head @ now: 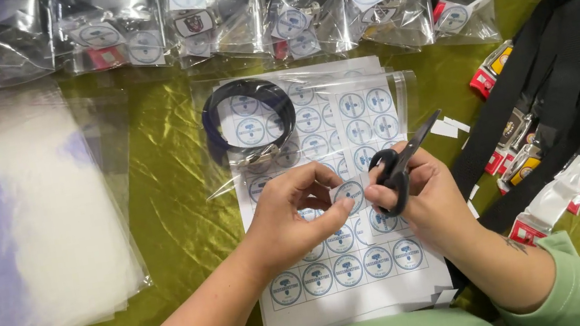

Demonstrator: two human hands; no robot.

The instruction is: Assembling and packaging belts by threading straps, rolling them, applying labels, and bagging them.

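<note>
My right hand (pixel 430 191) grips black scissors (pixel 402 161), blades pointing up and to the right. My left hand (pixel 290 213) pinches a small round blue-and-white sticker (pixel 348 194) between thumb and fingers, and the right fingers touch it too. Both hands hover over a white sheet of round stickers (pixel 345 263). A coiled black belt (pixel 249 113) lies inside a clear bag (pixel 374 107) on top of the sheets' far part.
A stack of clear plastic bags (pixel 21 229) lies at left on the olive-green cloth (pixel 176 227). Packed bags with belts (pixel 219 11) line the far edge. Black straps with red-tagged buckles (pixel 576 110) pile up at right. Small paper scraps (pixel 447 128) lie near the scissors.
</note>
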